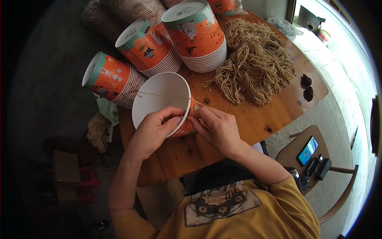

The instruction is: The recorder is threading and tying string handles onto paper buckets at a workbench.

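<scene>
Left hand (153, 128), half-curled, touches the bucket (153, 103) at four o'clock; right hand (217, 129), nearly pinched (either's hold, can't tell). Likely light, dentable; steadiest by its rim; string (163, 95) seems soft.

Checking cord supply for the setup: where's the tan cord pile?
In the head view, the tan cord pile lies right of centre on the wooden table, beside the nearest upside-down bucket stack and beyond the right hand.

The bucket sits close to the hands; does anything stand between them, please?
Nothing visible does: the left hand holds the bucket by its rim; the right hand is at its outer side. A cord merely crosses its mouth.
</scene>
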A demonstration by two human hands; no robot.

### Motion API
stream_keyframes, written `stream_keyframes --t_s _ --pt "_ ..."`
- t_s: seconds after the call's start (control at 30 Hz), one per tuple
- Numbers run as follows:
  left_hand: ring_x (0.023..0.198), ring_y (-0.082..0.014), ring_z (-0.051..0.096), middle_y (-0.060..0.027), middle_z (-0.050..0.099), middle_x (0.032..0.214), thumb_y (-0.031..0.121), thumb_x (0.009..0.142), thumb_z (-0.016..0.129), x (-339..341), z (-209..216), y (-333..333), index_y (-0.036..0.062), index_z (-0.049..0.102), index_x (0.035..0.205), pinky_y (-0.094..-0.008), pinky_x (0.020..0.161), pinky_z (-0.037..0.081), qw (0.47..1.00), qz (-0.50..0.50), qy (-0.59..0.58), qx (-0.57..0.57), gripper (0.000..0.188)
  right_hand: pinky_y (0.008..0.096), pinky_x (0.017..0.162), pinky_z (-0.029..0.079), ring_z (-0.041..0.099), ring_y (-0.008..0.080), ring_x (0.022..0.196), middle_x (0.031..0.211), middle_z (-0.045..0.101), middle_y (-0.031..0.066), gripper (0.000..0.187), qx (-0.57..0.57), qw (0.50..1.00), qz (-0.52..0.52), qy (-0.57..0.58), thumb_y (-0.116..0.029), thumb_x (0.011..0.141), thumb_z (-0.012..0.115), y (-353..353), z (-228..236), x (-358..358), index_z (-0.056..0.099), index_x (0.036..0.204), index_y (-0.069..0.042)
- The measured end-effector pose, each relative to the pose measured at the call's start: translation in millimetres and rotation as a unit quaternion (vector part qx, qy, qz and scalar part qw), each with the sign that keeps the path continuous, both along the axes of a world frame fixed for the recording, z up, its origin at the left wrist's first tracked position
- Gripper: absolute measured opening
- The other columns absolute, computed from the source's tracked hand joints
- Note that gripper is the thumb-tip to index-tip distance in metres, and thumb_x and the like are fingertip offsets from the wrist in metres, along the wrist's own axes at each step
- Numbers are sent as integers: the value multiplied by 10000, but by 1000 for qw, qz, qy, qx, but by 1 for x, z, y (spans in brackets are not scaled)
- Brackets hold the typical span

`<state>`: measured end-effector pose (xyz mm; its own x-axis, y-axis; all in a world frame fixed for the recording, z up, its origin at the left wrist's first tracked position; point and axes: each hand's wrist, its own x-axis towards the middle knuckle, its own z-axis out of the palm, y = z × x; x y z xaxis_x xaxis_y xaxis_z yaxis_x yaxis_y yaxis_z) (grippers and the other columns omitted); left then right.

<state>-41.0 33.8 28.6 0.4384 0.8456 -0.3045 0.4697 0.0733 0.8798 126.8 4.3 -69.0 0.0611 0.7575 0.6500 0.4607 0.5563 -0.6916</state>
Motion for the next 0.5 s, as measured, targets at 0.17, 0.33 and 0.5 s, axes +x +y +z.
stream_keyframes --t_s 0.17,0.33,0.5 --pt "867 -48 560 -4 621 946 84 973 507 2 -7 9 1 589 1056 -205 778 473 1000 -21 -7 -6 143 350 517 486 618 245 639 727 592 54 155 12 998 -20 -59 -170 823 692 -2 4 0 565 802 -83" --pt "787 -56 541 10 590 866 81 969 506 7 -13 13 34 556 970 -222 726 463 997 -57 2 59 69 349 509 482 610 249 625 703 567 47 177 -25 991 -46 -120 -196 842 670 -6 10 -1 532 803 -92" --pt "783 -75 551 3 582 846 73 971 473 0 -22 17 46 525 947 -232 723 462 987 -72 43 140 64 343 528 486 607 232 618 722 576 54 167 -26 997 -10 -69 -194 836 685 -3 11 0 567 892 -89"
